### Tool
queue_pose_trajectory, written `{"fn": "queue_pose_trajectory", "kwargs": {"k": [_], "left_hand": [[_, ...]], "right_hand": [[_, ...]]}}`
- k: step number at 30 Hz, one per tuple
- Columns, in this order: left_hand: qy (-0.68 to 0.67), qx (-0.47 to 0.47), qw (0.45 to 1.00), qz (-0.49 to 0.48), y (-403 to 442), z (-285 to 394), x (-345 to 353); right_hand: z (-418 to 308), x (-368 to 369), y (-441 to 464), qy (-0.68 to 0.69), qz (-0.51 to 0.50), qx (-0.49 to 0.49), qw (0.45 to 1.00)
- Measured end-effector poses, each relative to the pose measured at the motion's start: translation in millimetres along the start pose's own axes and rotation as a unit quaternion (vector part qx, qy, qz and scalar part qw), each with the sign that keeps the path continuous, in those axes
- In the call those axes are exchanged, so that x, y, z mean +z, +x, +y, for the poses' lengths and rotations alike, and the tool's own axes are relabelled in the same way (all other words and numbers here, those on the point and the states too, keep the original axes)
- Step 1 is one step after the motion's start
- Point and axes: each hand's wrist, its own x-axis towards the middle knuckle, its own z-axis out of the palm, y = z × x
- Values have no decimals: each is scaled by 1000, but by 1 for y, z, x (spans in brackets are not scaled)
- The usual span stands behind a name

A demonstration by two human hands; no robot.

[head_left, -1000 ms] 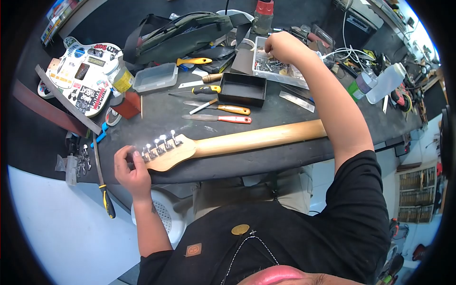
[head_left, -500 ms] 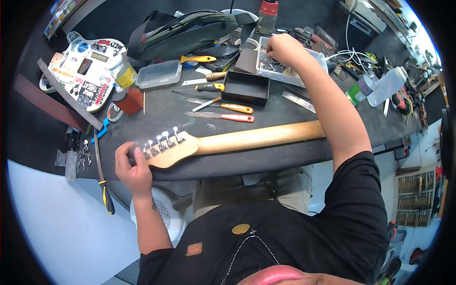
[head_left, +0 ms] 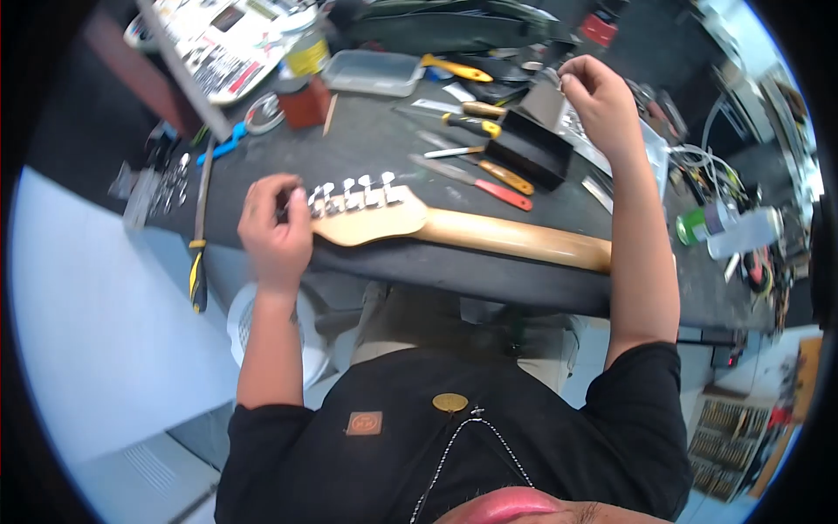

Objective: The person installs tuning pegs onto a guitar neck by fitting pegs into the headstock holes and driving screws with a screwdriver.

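Note:
A wooden guitar neck (head_left: 515,236) lies back side up along the table's front edge, with a row of metal tuning machines (head_left: 358,192) on its headstock. My left hand (head_left: 278,229) is closed around the headstock's tip, fingers curled beside the last tuner. Raised above the clear plastic box (head_left: 653,153) of small metal parts is my right hand (head_left: 601,105). Its thumb and index finger are pinched together; whatever they hold is too small to make out. My right forearm crosses over the far end of the neck.
Behind the neck lie a red-handled knife (head_left: 502,194), a yellow-and-black screwdriver (head_left: 471,125) and a black open box (head_left: 532,148). A file with a yellow-and-black handle (head_left: 198,275) juts over the left edge. Bottles (head_left: 742,231) lie at the right.
My right hand has come up out of the plastic box, fingers now pinched. My left hand remains at the headstock. The camera view has turned and shifted.

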Motion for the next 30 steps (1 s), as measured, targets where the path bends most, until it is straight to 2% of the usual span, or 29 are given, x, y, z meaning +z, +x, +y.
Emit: {"fn": "queue_pose_trajectory", "kwargs": {"k": [1,2,3,6,8,11,16,18,26,30], "left_hand": [[-15,-9,1000,4,-1,-3,1],[-6,-5,1000,10,-1,-5,2],[-6,-7,1000,11,-1,-5,2],[-12,0,1000,15,-1,-8,2],[-16,3,1000,13,-2,-8,2],[-24,-6,1000,9,0,-5,0],[-6,26,1000,9,2,-1,2],[15,63,998,2,3,-2,4],[6,42,999,1,1,-7,2],[9,47,999,9,1,-7,2]], "right_hand": [[-28,18,-16,65,-42,-32,996],[-41,42,-25,101,-72,-107,987],[-77,55,-42,139,-159,-44,977],[-106,105,-66,134,-274,-115,945],[-103,126,-73,127,-275,-187,935],[-100,136,-86,115,-259,-132,950],[-105,144,-98,91,-233,-115,961],[-105,145,-99,81,-222,-120,964],[-108,146,-104,41,-169,-170,970],[-110,147,-108,27,-163,-154,974]]}}
